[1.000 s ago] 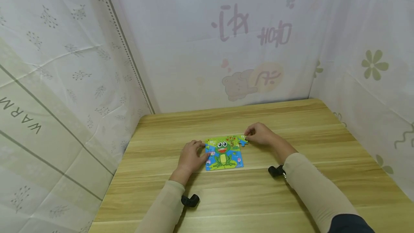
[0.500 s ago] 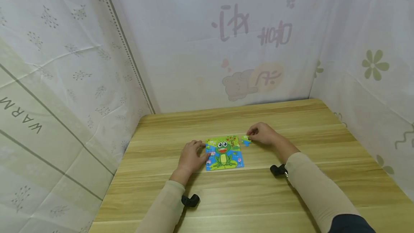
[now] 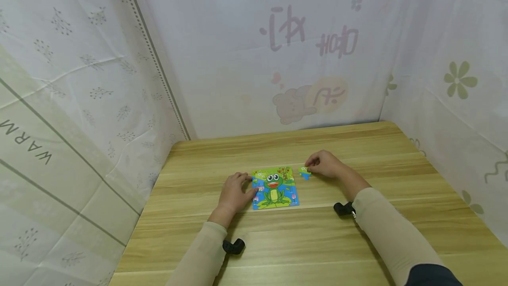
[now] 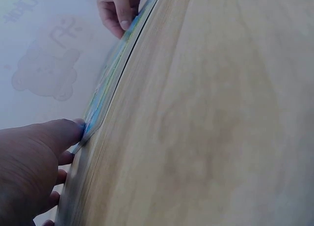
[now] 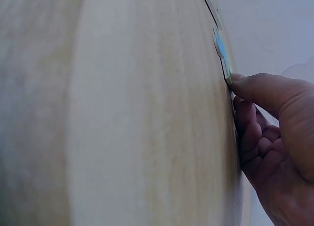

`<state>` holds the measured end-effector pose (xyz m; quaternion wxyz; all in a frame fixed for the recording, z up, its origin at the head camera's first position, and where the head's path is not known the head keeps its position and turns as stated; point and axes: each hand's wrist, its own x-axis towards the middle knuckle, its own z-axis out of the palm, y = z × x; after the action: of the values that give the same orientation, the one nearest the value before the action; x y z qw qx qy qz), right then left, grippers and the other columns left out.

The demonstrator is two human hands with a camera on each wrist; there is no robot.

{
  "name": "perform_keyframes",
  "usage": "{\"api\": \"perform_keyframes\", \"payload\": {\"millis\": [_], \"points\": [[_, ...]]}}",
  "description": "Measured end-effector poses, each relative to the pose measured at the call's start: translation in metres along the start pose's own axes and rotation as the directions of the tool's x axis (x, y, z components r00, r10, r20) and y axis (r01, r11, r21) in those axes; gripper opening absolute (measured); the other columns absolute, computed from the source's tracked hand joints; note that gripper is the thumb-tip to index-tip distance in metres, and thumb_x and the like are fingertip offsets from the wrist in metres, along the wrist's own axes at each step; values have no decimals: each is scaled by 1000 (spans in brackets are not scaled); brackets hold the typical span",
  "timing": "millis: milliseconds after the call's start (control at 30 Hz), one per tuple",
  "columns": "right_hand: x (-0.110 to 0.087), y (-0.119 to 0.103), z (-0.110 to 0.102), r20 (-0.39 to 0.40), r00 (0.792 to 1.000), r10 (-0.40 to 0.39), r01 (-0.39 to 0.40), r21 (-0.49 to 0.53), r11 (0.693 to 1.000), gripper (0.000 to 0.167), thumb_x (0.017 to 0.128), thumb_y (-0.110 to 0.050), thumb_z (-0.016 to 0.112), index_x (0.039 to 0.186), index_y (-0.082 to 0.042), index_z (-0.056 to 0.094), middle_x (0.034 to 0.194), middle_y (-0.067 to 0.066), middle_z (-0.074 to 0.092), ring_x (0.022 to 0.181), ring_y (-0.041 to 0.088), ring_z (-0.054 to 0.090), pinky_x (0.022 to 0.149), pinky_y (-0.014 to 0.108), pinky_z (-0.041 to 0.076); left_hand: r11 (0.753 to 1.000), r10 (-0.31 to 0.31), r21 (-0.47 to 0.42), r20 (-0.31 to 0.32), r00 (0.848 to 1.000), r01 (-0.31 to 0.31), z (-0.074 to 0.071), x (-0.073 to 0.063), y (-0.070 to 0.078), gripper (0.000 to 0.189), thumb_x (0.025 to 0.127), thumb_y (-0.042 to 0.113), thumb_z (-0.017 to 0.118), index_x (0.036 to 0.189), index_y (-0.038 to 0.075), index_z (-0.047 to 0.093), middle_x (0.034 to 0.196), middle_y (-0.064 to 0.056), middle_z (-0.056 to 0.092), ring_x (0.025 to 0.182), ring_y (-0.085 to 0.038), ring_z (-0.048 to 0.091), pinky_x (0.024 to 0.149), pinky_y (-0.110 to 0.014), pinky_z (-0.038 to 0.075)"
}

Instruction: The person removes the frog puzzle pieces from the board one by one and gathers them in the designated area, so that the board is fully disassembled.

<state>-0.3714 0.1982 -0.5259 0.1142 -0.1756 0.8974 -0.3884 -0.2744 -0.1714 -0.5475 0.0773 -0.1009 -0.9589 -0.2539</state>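
Pinching puzzle piece [image 3: 305, 174]: right hand [image 3: 325, 163], curled.

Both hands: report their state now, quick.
Left hand: open, touching the frog puzzle at its left edge.
Right hand: closed, holding a small puzzle piece.
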Motion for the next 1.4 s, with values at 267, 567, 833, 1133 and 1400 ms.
{"api": "perform_keyframes", "payload": {"millis": [267, 567, 833, 1133, 1400], "points": [[-1, 1, 1, 4, 1000, -12, 12, 9, 1000, 8, 97, -12, 77, 104, -9, 79, 93, 2, 72, 80, 17, 60, 71, 29, 52, 1000, 7, 2, -2, 1000, -7, 1, 0, -1, 46, 93, 46, 79, 128, 17, 72, 144, -9, 61, 135, -35, 53, 116, -53, 41], [0, 3, 1, 0, 1000, -22, 22, 24, 999, 8, 96, -9, 78, 104, -8, 79, 91, 2, 72, 81, 17, 62, 72, 29, 54, 1000, -6, -8, 3, 1000, 6, 1, 0, -2, 47, 93, 47, 79, 129, 18, 72, 142, -8, 62, 135, -34, 53, 116, -52, 41], [-1, 3, 1, -8, 1000, -25, 25, 25, 999, 9, 96, -10, 77, 105, -7, 80, 91, 2, 72, 79, 17, 59, 70, 30, 52, 1000, -5, -5, 0, 1000, 5, 0, -1, -2, 47, 94, 48, 78, 130, 18, 71, 143, -8, 61, 136, -34, 53, 117, -52, 40], [-1, 3, 1, -13, 1000, -11, 11, 10, 1000, 10, 96, -13, 77, 106, -9, 79, 93, 1, 72, 80, 17, 59, 70, 31, 51, 1000, -2, -12, -4, 1000, 2, -1, 0, 0, 46, 94, 47, 78, 129, 18, 72, 138, -5, 63, 134, -33, 53, 115, -53, 43], [-2, 1, -1, -11, 1000, -16, 17, 20, 1000, 12, 96, -10, 76, 108, -7, 78, 94, 3, 72, 80, 19, 58, 72, 33, 51, 1000, -5, 5, 6, 1000, 5, -1, -1, -1, 47, 94, 48, 77, 130, 19, 71, 139, -6, 63, 135, -33, 53, 116, -52, 41]]}}
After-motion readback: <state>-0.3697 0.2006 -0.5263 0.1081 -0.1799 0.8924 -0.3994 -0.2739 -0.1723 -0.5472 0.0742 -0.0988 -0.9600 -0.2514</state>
